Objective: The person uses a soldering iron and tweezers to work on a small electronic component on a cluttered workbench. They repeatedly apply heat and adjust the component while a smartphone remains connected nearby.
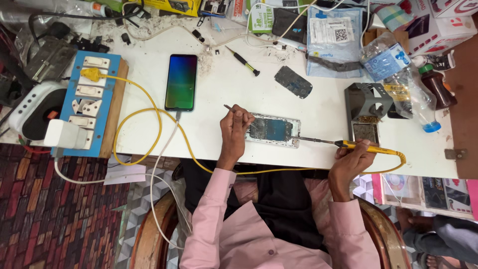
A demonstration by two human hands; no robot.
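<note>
An opened phone (274,130) with its circuit board showing lies on the white table (224,89) near the front edge. My left hand (234,130) rests at its left end and pinches a thin metal tool, likely tweezers (230,108), whose tip points up and left. My right hand (351,160) grips the yellow handle of a soldering iron (348,145). The iron's dark tip reaches left to the phone's right edge. Its yellow cord (149,107) loops across the table to a socket board.
A lit smartphone (180,81) lies left of centre, charging on a white cable. A blue socket board (92,99) sits at left. A soldering stand (367,107), plastic bottles (398,74), a screwdriver (243,61), a dark back cover (293,81) and boxes crowd the back.
</note>
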